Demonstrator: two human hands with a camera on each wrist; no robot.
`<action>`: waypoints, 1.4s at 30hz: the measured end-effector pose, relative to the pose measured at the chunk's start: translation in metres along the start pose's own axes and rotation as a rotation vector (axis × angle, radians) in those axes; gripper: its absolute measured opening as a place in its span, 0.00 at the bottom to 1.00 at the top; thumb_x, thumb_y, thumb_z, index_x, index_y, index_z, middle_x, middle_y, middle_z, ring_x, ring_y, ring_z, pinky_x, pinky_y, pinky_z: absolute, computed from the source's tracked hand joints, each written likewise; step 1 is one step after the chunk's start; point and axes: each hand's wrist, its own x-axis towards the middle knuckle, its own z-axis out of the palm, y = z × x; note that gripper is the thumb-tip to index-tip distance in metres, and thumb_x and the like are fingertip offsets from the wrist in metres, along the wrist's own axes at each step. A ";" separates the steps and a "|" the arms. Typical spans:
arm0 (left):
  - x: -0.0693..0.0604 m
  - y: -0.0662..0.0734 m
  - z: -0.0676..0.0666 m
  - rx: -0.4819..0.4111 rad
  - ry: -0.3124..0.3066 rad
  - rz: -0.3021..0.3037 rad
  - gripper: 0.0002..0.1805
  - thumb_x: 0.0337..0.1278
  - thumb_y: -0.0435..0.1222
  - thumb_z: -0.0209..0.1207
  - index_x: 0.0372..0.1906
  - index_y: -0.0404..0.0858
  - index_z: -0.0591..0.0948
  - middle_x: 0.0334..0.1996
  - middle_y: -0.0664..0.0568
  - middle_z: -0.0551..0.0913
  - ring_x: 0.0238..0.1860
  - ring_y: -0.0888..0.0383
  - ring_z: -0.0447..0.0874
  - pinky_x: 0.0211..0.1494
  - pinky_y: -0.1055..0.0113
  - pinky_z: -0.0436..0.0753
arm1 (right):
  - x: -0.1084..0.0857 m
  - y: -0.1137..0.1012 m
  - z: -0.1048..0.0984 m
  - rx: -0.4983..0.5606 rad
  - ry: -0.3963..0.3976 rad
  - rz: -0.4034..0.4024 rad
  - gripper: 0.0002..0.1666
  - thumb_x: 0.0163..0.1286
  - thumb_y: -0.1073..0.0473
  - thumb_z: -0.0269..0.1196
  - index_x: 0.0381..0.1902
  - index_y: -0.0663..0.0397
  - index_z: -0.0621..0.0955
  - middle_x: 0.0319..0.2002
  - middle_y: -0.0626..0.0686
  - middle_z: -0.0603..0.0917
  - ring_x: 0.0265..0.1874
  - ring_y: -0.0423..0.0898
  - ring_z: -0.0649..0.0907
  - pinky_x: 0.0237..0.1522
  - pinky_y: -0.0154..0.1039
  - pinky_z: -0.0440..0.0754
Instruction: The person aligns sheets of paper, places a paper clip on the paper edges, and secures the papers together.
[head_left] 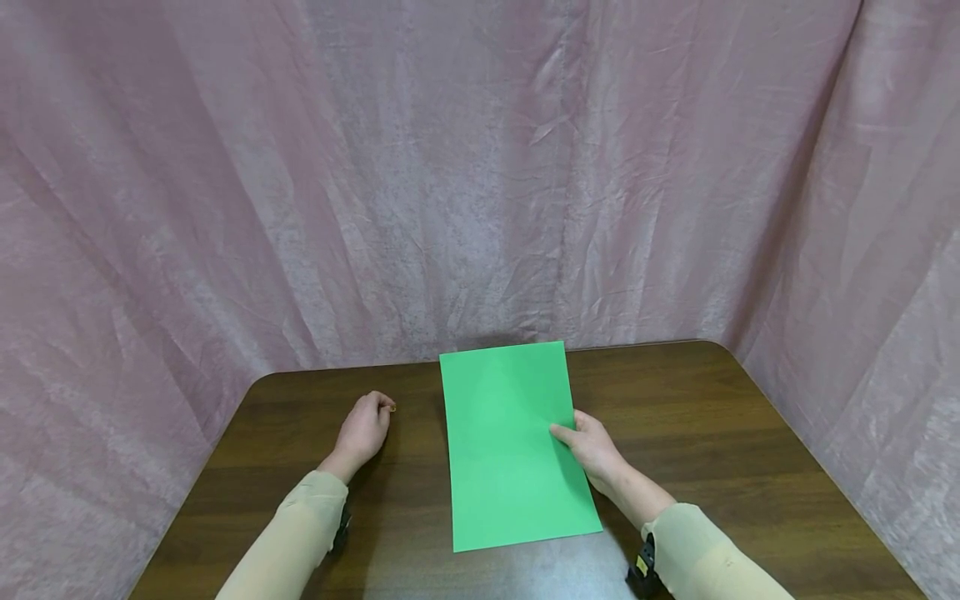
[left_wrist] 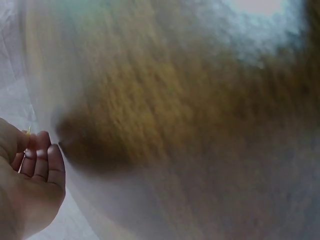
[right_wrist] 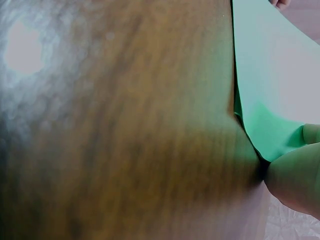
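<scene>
nearest, pale sleeves (head_left: 288,533) enter at seven and five o'clock. the right hand (head_left: 597,452) grips a green sheet (head_left: 506,450) at its three o'clock edge, thumb on top and fingers going behind, probably to steady it while leaving most of the face uncovered; this arm slants toward ten o'clock. at the sheet's nine o'clock, well apart, the left hand (head_left: 363,429) pinches a tiny yellow item (head_left: 393,408), too small to identify, likely by the fingertips because of its size; that arm reaches toward one o'clock. beyond the wooden table (head_left: 675,375) hangs a pink curtain (head_left: 480,167).
</scene>
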 end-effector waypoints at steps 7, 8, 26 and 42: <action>-0.001 -0.002 0.000 -0.002 0.011 0.010 0.10 0.74 0.31 0.56 0.51 0.31 0.83 0.48 0.41 0.83 0.49 0.45 0.82 0.52 0.49 0.80 | 0.000 0.000 0.000 0.004 -0.005 0.000 0.22 0.80 0.61 0.57 0.67 0.66 0.74 0.46 0.58 0.86 0.37 0.51 0.87 0.39 0.47 0.86; -0.002 -0.001 0.000 -0.008 0.010 0.011 0.10 0.73 0.30 0.56 0.51 0.31 0.83 0.48 0.41 0.83 0.49 0.46 0.81 0.52 0.49 0.80 | 0.000 0.000 0.000 0.004 -0.006 0.000 0.23 0.80 0.61 0.57 0.67 0.66 0.74 0.46 0.58 0.86 0.37 0.51 0.87 0.39 0.47 0.86; -0.007 0.003 -0.006 -0.171 0.076 0.000 0.12 0.73 0.37 0.61 0.52 0.36 0.88 0.47 0.48 0.89 0.42 0.55 0.86 0.46 0.56 0.84 | 0.000 0.000 0.002 0.002 0.002 0.010 0.22 0.80 0.61 0.56 0.67 0.66 0.73 0.48 0.60 0.85 0.38 0.51 0.86 0.39 0.46 0.86; -0.013 0.016 -0.014 -0.377 0.083 -0.049 0.13 0.73 0.43 0.62 0.48 0.38 0.87 0.48 0.49 0.87 0.44 0.54 0.82 0.43 0.63 0.80 | -0.002 -0.003 0.001 -0.003 -0.002 0.000 0.23 0.81 0.61 0.56 0.68 0.65 0.72 0.49 0.60 0.85 0.38 0.51 0.86 0.38 0.46 0.85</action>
